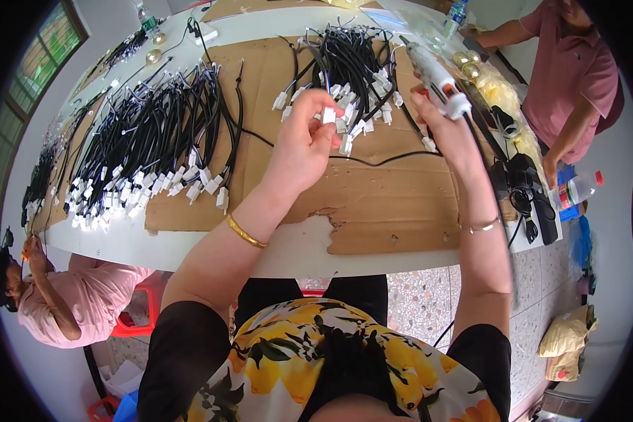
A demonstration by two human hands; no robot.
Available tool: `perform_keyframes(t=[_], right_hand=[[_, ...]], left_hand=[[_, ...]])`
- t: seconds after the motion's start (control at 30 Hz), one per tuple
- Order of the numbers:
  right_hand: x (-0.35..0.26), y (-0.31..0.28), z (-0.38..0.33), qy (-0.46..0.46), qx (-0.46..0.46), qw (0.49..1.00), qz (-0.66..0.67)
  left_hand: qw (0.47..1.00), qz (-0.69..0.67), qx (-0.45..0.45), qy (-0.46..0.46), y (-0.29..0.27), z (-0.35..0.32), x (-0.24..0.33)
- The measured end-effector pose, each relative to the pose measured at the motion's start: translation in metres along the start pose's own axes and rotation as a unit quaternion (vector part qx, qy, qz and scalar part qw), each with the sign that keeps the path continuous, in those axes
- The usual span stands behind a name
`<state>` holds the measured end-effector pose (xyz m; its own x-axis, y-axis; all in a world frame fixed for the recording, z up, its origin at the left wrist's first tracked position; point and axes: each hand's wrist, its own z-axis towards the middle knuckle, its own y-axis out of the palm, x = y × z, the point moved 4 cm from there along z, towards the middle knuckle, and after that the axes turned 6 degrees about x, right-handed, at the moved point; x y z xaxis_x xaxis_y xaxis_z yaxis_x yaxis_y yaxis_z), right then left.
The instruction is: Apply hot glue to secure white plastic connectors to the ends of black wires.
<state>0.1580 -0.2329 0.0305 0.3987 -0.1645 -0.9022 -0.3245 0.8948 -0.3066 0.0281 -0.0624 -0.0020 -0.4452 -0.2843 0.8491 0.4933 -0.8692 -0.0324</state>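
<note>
My left hand (299,151) pinches a small white plug connector (328,116) between thumb and fingers, above the cardboard sheet (394,204). Just beyond it lies a bundle of black cables (352,60) with white connectors pointing toward me. My right hand (446,133) is wrapped round a white hot glue gun (432,74), whose nozzle points away from me and to the left. A black cord hangs from the gun along my right forearm. To the left, a larger pile of black cables (158,119) with white connectors lies spread out.
The cardboard has a torn near edge on a white table (281,246). Black power adapters (524,176), a plastic bottle (577,190) and yellow wrapping (496,91) line the right side. One person in pink (563,77) stands right; another (84,302) sits left.
</note>
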Motion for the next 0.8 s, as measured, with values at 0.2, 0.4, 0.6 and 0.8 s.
perform_keyframes(t=[0.2,0.4,0.6,0.8], right_hand=[[0.003,-0.001,-0.034,0.005,-0.115,0.977,0.180],[-0.003,0.006,-0.049,0.037,-0.166,0.974,0.149],[0.007,0.016,-0.054,0.083,-0.212,0.968,0.107],[0.013,0.026,-0.057,0.094,-0.229,0.963,0.106]], left_hand=[[0.991,-0.054,0.022,-0.117,-0.005,0.003,-0.020],[0.993,0.008,0.032,-0.116,-0.008,0.001,-0.029],[0.993,0.016,0.035,-0.109,-0.006,0.001,-0.023],[0.987,-0.023,0.096,-0.124,-0.010,0.001,-0.030]])
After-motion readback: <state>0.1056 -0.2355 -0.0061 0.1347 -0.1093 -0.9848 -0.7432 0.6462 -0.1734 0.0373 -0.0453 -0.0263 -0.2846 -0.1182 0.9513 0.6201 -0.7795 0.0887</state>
